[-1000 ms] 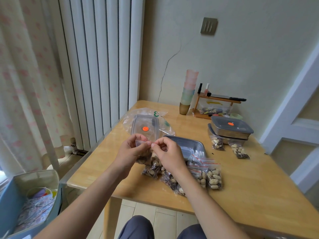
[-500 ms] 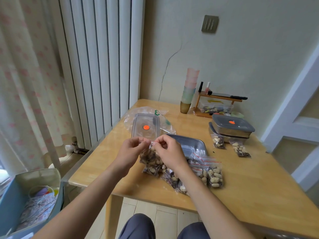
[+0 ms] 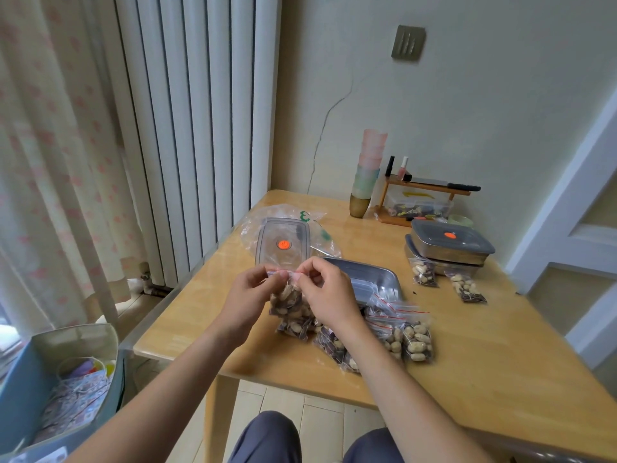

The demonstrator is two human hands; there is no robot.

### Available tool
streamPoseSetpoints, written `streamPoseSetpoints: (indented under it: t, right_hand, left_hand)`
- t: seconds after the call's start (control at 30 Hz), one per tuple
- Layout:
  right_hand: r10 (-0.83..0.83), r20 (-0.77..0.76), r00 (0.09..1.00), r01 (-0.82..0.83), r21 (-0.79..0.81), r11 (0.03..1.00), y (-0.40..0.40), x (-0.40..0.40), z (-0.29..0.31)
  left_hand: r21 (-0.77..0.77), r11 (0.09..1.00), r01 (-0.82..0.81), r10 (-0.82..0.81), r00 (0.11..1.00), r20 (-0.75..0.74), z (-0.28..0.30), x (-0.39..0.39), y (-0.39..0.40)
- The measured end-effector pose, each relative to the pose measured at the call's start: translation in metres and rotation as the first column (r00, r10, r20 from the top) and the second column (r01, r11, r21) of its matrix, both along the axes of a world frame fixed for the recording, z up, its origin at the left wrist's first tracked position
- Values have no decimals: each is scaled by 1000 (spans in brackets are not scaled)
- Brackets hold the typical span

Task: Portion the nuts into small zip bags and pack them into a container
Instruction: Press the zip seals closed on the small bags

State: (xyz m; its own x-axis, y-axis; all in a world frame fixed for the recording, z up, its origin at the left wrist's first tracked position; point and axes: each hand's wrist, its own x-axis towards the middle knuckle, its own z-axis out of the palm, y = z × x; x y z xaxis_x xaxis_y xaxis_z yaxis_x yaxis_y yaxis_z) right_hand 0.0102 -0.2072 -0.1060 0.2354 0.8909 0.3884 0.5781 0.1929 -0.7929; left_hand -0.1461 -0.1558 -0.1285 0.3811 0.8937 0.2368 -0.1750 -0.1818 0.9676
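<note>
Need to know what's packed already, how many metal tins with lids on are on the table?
2, stacked at the table's far right: the top tin on the bottom tin. None looks hidden.

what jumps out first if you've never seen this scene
Both hands, left hand and right hand, pinch the red-striped top of a zip bag of nuts held above the wooden table. Filled bags lie just right of them, beside an open metal container.

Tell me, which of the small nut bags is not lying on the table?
The nut bag pinched at its red zip strip by the left hand and right hand; all others lie flat on the table.
</note>
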Motion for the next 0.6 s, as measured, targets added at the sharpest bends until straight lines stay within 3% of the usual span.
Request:
streamPoseSetpoints:
  t: [0.17,0.33,0.43,0.6]
  right_hand:
    - [47,-66,997,-52,-79,995,-3,-2,-2]
    - [13,21,1000,-12,-55,998,-5,-3,-2]
    - [0,-70,998,-4,-57,998,-3,-10,-3]
    - [1,-151,988,-24,-147,989,-2,-4,1]
  left_hand:
    - [-21,1000,-1,2,999,34,1,-2,3]
    - [-47,999,21,-20,999,25,-2,-7,4]
    - [-139,990,38,-31,998,52,-8,-4,2]
    - [-45,989,-142,141,990,-17,-3,4,6]
